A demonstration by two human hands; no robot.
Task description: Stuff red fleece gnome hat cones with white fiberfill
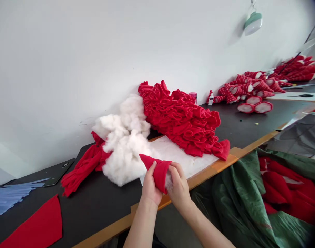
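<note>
A small red fabric cone (160,175) is held over the table's front edge, its pointed tip towards the upper left. My left hand (151,186) is wrapped round its side, thumb on top. At the cone's wide mouth, my right hand (178,182) has curled fingers at the rim and on white stuffing (169,181); some fingertips are hidden there. Just beyond the hands lies a big fluffy heap of white stuffing (126,148). Behind to the right, many limp red fabric cones (182,120) are piled up on a white sheet (162,146).
More red cloth (82,165), a flat red piece (36,227), blue strips (15,196) and a dark phone (59,172) lie left. Right stand striped red stuffed pieces (240,88) and a small bottle (210,99). A green sack (232,193) holds red pieces below the table edge.
</note>
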